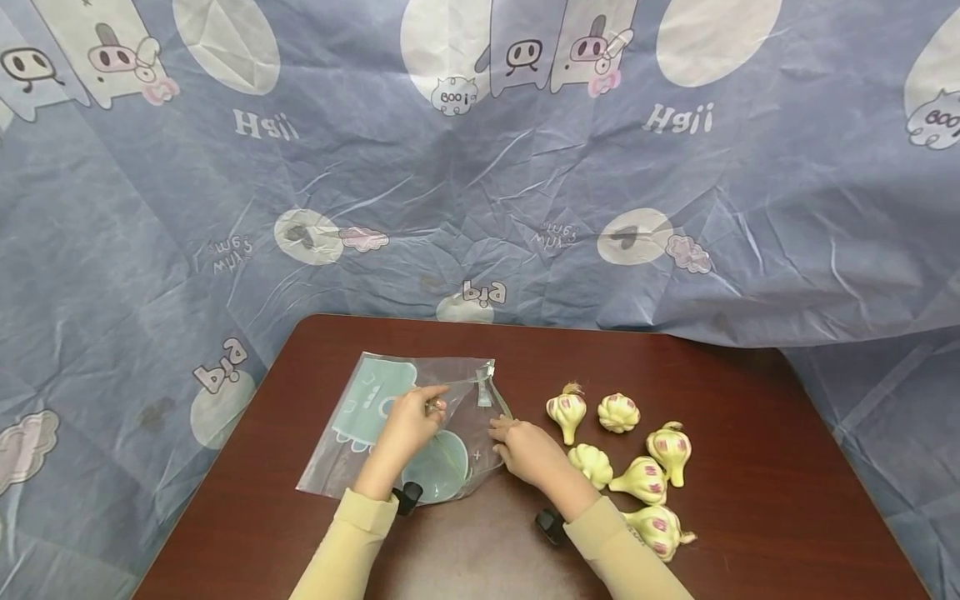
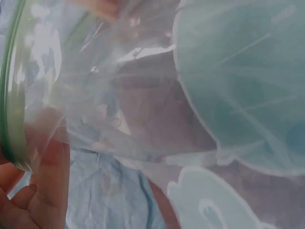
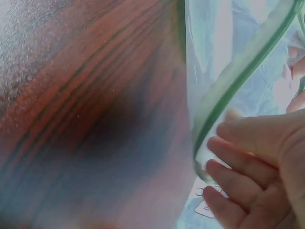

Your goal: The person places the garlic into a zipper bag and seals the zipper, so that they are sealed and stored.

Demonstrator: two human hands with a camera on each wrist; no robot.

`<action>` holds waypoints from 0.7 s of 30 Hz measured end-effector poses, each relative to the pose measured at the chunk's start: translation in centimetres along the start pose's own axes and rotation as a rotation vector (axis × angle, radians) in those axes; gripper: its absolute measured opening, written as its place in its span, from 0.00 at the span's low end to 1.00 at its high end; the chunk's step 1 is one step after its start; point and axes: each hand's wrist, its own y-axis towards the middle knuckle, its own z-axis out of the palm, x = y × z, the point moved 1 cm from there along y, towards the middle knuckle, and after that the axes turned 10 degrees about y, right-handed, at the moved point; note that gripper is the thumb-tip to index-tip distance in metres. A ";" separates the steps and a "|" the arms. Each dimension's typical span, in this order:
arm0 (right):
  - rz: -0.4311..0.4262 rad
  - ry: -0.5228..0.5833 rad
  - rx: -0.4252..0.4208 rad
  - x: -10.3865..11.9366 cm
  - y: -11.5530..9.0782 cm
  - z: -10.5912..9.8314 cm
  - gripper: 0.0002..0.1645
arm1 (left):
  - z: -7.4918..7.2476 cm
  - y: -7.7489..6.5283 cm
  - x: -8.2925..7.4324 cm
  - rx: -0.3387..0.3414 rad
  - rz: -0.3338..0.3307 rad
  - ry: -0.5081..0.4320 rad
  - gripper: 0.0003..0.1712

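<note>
A clear zip bag [image 1: 480,433] with pale blue-green printed shapes lies on the table, its green-edged mouth gaping on the right side. The left hand [image 1: 414,417] is over the bag and pinches one side of that mouth; in the left wrist view its fingers [image 2: 52,167] show at the green zip strip [image 2: 7,95], partly behind the film. At the mouth's right edge, the right hand [image 1: 531,450] pinches the film between thumb and index finger. Its other fingers [image 3: 233,183] are loosely bent. Several garlic bulbs [image 1: 643,481] lie right of the right hand.
The dark red-brown table [image 1: 750,467] has a blue patterned cloth [image 1: 480,167] hanging behind it. One garlic bulb [image 1: 660,531] lies beside the right sleeve, partly hidden by it. Black wrist straps [image 1: 551,527] sit under both wrists.
</note>
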 end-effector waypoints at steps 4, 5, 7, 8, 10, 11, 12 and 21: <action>-0.108 -0.036 -0.104 0.4 0.0 -0.4 0.16 | 0.3 0.1 -0.3 -0.015 -0.007 -0.014 0.21; -0.132 -0.041 -0.132 0.5 0.0 -0.5 0.15 | 0.3 0.1 -0.4 -0.018 -0.008 -0.017 0.21; -0.171 -0.045 -0.186 0.7 0.1 -0.6 0.14 | 0.4 0.2 -0.5 -0.013 -0.019 -0.035 0.21; -0.185 -0.042 -0.209 0.7 0.0 -0.7 0.14 | 0.4 0.2 -0.5 -0.009 -0.025 -0.043 0.21; -0.206 -0.029 -0.247 0.9 0.0 -0.8 0.14 | 0.5 0.4 -0.6 0.006 -0.046 -0.070 0.21; -0.212 -0.019 -0.261 0.9 -0.1 -1.0 0.14 | 0.6 0.5 -0.6 0.012 -0.059 -0.082 0.21; -0.210 -0.008 -0.273 0.9 -0.2 -1.1 0.14 | 0.6 0.6 -0.6 0.016 -0.078 -0.096 0.22; -0.122 0.061 -0.386 0.5 -2.4 -3.0 0.16 | 1.0 1.2 -0.6 0.045 -0.170 -0.188 0.23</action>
